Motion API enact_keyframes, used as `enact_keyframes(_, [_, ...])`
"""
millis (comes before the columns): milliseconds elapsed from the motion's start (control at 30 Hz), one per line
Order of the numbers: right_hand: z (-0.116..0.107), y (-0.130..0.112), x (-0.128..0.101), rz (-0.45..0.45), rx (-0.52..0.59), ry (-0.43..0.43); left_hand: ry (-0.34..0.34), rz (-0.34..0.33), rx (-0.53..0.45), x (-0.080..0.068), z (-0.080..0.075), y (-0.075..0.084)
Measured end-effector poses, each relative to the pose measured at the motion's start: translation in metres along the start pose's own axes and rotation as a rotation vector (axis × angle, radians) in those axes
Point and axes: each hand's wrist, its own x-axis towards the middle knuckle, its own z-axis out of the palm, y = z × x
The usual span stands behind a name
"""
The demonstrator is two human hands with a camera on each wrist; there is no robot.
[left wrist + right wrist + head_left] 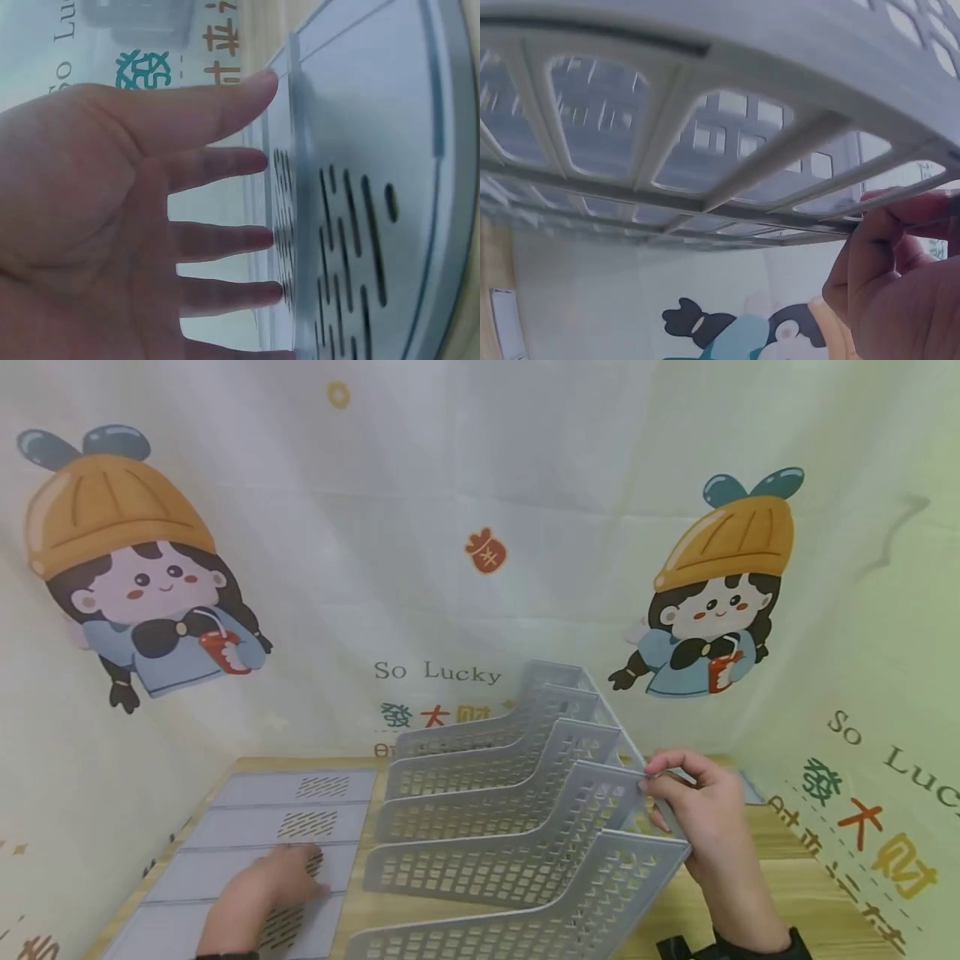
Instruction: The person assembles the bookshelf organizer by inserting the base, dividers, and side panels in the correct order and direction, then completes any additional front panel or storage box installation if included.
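Observation:
A grey plastic file rack (510, 827) with several perforated dividers stands on the wooden table. My right hand (693, 814) pinches the rack's back panel at its right end, thumb and fingers curled on the edge; in the right wrist view the fingers (900, 247) grip the mesh wall (727, 150) seen from below. A flat grey slotted base panel (247, 852) lies to the left of the rack. My left hand (262, 893) rests flat on that panel, and in the left wrist view its straight fingers (217, 240) touch the slotted panel (360, 225).
A wooden table (795, 877) carries everything. A cartoon-printed cloth backdrop (480, 527) closes off the back and both sides. A dark strap (682, 947) shows at my right wrist.

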Motion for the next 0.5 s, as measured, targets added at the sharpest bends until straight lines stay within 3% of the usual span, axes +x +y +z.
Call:
enact_keyframes(333, [0.017,0.008,-0.004,-0.099,0.048,-0.062,-0.011,-0.062,0.017,0.0,0.006,0.013])
enact_keyframes(433, [0.018,0.009,-0.007,-0.123,-0.021,-0.119,-0.021,-0.076,0.029,0.0,0.007,0.015])
enact_keyframes(500, [0.017,0.009,-0.01,-0.185,-0.129,-0.178,-0.03,-0.082,0.032,-0.001,0.007,0.016])
